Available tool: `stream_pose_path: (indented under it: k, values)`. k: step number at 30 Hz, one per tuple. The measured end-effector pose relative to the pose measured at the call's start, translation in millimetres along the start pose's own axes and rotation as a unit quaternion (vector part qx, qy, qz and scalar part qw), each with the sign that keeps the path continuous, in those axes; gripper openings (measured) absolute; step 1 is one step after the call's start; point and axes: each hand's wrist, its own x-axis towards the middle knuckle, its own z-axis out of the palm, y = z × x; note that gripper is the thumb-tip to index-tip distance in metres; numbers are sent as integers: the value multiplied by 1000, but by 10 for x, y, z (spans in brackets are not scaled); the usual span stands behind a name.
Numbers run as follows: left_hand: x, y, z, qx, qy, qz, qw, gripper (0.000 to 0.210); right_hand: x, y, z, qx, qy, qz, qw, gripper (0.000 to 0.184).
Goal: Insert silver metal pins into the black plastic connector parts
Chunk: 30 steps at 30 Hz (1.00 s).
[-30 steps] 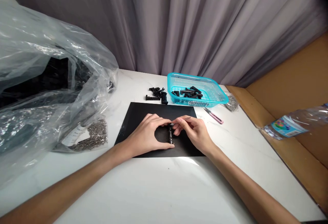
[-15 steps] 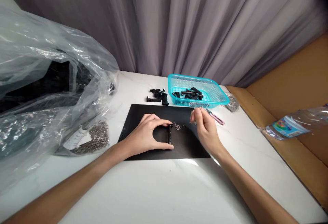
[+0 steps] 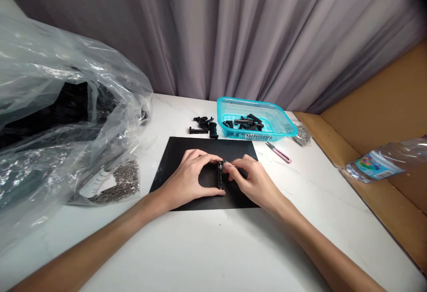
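My left hand (image 3: 193, 176) holds a narrow black plastic part (image 3: 220, 175) by its two ends, thumb at the near end and fingers at the far end. The part rests over a black mat (image 3: 200, 146). My right hand (image 3: 248, 174) is at the far right side of this part, its thumb and fingers pinched together. Whatever lies in that pinch is too small to make out. The right fingers cover the spot where small metal pieces lay on the mat.
Behind the mat stands a turquoise basket (image 3: 276, 120) with black parts inside. More black parts (image 3: 203, 125) lie left of it. A pink-handled cutter (image 3: 280, 153) lies at right. Bags of metal pieces (image 3: 120, 180), a large plastic bag (image 3: 126, 83) and a bottle (image 3: 376, 165) flank the table.
My right hand has come left and down from near the basket to the black part. My left hand keeps its grip on the part, nearly in place.
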Motion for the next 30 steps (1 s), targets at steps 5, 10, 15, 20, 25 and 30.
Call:
stream_pose_path:
  k: [5,10,15,20,25,30]
  values:
    - [1,-4,16,33,38,27,998,67,-23,-69,22,11,-22,27,999,32]
    - [-20,-6,3,61,106,40,992,60,-47,-133,6,153,-70,79,983,29]
    - [-47,3,-18,64,122,59,989,64,-34,-143,42,261,-63,99,958,40]
    - [-19,-22,-70,106,103,68,987,71,23,-34,66,230,8,90,969,44]
    - [83,-203,-182,113,125,1,986,49,156,383,-151,-123,297,-25,947,35]
    - [163,-272,-277,-67,103,-121,985,34,299,858,-435,-357,370,-58,855,33]
